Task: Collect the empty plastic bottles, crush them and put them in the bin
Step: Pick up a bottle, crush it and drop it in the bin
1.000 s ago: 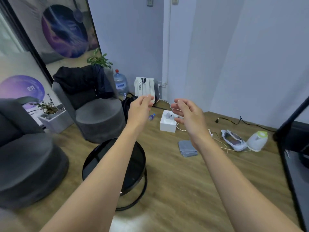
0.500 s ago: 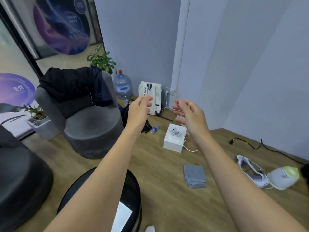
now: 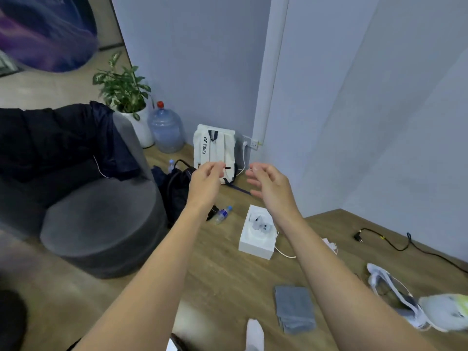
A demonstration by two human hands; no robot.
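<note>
A small clear plastic bottle with a blue cap and label [image 3: 222, 214] lies on its side on the wooden floor beside a black bag [image 3: 177, 191]. A second small bottle [image 3: 171, 165] stands behind that bag, partly hidden. My left hand [image 3: 205, 182] and my right hand [image 3: 269, 187] are held out in the air above the floor, fingers loosely bent, holding nothing. Both hands hover above and beyond the lying bottle, not touching it. No bin is in view.
A grey armchair [image 3: 101, 224] with dark clothes stands at left. A large water jug [image 3: 166, 130], a potted plant [image 3: 124, 87] and a white backpack [image 3: 215, 150] stand by the wall. A white box [image 3: 257, 239], grey cloth [image 3: 293, 309], cables and white shoe [image 3: 392, 292] lie on the floor.
The view has moved forward toward the corner; the bottle, box and backpack appear larger and nearer. Both hands stay raised and empty in front of me.
</note>
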